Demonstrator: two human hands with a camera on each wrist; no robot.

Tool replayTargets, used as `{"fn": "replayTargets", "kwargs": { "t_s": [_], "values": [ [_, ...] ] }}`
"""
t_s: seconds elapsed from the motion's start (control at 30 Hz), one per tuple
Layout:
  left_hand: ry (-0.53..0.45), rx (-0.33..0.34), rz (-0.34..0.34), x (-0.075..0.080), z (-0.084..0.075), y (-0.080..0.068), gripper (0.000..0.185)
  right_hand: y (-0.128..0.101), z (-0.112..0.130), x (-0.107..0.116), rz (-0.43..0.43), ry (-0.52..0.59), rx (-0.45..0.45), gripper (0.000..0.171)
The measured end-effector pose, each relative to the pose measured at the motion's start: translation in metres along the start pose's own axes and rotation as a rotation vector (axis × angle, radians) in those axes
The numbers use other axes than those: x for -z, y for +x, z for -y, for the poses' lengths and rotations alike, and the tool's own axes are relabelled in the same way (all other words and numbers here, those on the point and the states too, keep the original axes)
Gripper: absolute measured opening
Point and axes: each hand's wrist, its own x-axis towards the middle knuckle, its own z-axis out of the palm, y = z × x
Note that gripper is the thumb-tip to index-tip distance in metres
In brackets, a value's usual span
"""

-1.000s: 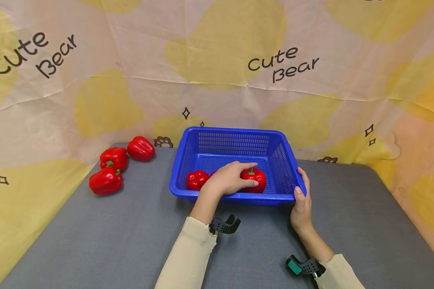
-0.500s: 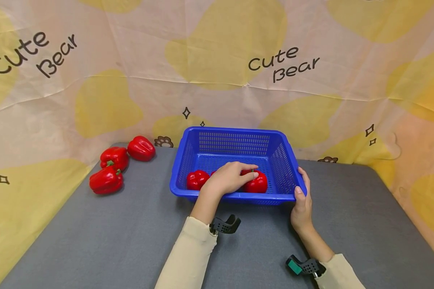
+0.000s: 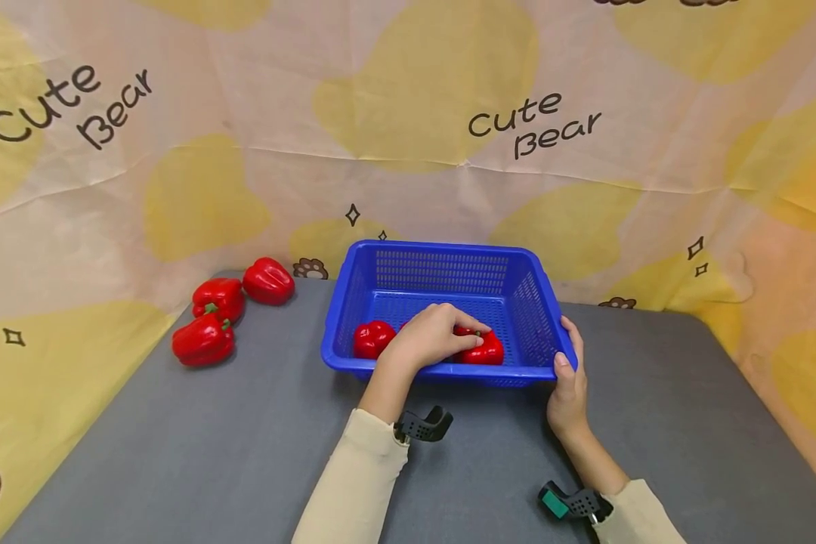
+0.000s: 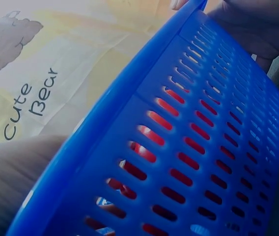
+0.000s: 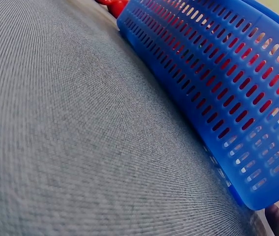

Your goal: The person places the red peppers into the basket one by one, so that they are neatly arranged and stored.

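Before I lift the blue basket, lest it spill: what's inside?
A red pepper sits left, a second pepper right, partly under the left hand, which mostly hides something red between them.

A pale pink cloth backdrop [image 3: 279, 113] is hanging behind the grey table [image 3: 279, 453]. Large yellow patches [image 3: 442, 91] are spreading across the cloth, and a crease [image 3: 462, 164] is running sideways through it. Black "Cute Bear" lettering [image 3: 536, 125] is showing twice in the head view, the left one slanting more steeply. Four-pointed stars [image 3: 353, 215] are sitting lower down, some in pairs, while paw prints [image 3: 310, 269] are showing just above the table's far edge. In the left wrist view, a brown cartoon figure [image 4: 12, 42] is appearing above the lettering, partly cut off. In the right wrist view, the table's surface is showing fine ribbing.
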Motion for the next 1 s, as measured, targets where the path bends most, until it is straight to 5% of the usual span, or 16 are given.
{"fn": "replayTargets", "kwargs": {
  "t_s": [1.0],
  "values": [
    [0.064, -0.024, -0.077, -0.0028, 0.0, 0.0018, 0.029, -0.0009, 0.0001, 0.0004, 0.004, 0.003, 0.012, 0.058]
  ]
}}
